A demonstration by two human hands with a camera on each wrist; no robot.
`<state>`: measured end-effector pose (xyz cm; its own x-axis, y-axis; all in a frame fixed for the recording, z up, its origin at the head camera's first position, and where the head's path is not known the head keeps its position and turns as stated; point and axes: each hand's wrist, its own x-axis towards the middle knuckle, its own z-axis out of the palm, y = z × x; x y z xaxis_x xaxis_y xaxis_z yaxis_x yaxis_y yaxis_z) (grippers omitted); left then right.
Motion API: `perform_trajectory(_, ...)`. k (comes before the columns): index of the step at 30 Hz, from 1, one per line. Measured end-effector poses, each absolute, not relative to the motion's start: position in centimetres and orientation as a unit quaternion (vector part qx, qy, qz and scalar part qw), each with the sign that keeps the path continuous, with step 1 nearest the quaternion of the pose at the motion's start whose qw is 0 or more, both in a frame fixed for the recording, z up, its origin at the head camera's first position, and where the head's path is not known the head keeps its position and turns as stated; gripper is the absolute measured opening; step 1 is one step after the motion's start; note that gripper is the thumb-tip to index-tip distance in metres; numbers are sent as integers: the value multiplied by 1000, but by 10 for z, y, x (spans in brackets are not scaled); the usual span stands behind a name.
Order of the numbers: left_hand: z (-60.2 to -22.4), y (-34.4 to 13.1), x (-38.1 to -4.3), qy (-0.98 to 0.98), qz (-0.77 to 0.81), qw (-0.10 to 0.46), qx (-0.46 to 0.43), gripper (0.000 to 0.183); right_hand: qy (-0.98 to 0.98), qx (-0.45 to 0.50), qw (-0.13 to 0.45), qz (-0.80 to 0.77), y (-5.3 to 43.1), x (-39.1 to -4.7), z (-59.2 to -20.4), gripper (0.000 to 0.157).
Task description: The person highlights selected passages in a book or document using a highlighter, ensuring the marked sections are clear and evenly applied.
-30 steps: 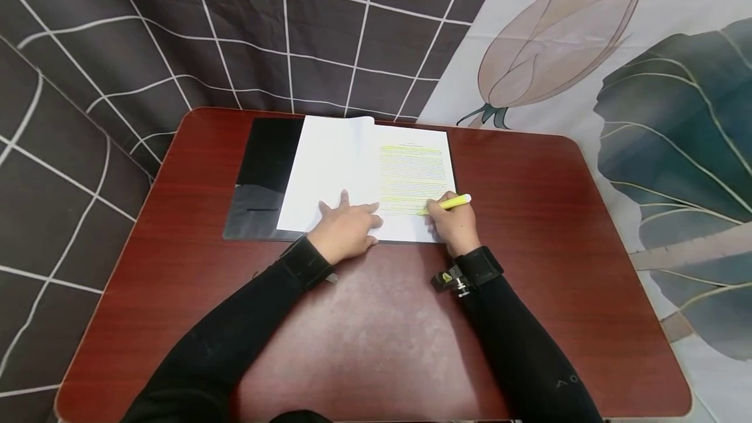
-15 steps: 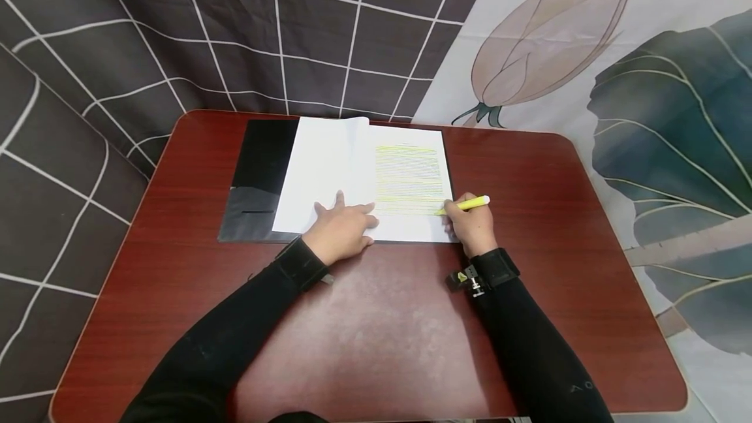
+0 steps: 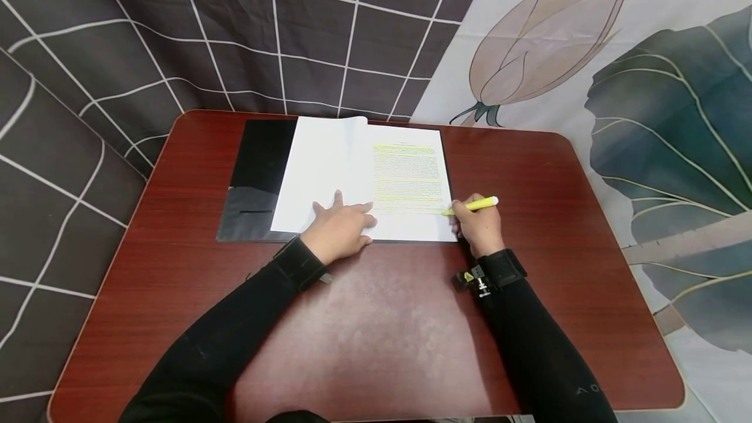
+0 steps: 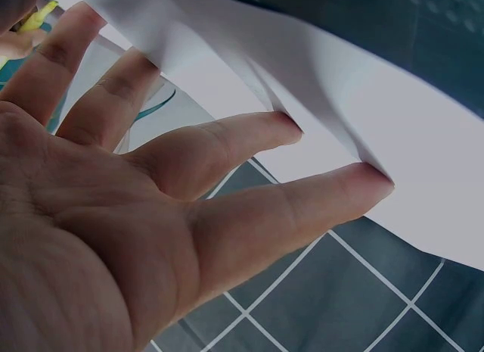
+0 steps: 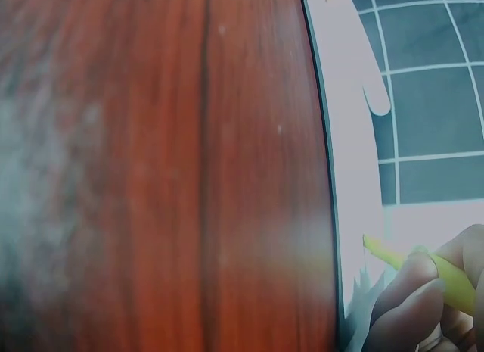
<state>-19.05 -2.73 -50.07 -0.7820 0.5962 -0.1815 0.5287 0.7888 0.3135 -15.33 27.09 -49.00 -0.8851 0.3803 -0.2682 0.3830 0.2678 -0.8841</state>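
Note:
My right hand [image 3: 480, 227] pinches a yellow highlighter [image 3: 483, 203], its tip down at the right end of the lower highlighted lines. The printed page [image 3: 408, 178] carries yellow strokes over much of its text. With fingers spread, my left hand [image 3: 337, 230] rests on the lower part of the open papers, across the blank left sheet [image 3: 320, 168] and the inner edge of the printed page. In the left wrist view the fingertips [image 4: 370, 178] press on the white paper. The right wrist view shows the highlighter [image 5: 454, 284] between thumb and fingers, tip on the paper.
The papers lie in a black folder [image 3: 249, 207] whose left cover is spread open, with a pocket at its lower part. Beneath is a reddish-brown wooden table [image 3: 564, 266] with rounded corners. A dark grid-patterned curtain [image 3: 223, 31] and a flower-patterned one [image 3: 546, 31] stand behind.
My right hand has slid rightwards with the highlighter along the lower line to the page's right side. The left hand stays in place on the papers; the head view has shifted slightly.

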Motion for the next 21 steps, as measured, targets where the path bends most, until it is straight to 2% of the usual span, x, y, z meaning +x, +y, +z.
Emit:
perform_trajectory(3,-513,-28,-194,936,122,123,306,45,799,238,-5,-553,273,-153,-491,23)
perform_trajectory(5,-506,-27,-192,936,125,136,301,46,800,238,-6,-551,274,-153,-492,23)
perform_trajectory(12,-518,-30,-198,935,125,135,303,48,790,242,-27,-563,271,-154,-493,25)
perform_trajectory(17,-521,-32,-198,933,119,132,311,45,769,201,-47,-605,245,-159,-490,22)
perform_trajectory(21,-523,-30,-200,931,115,126,322,42,760,172,-28,-626,218,-164,-492,18)
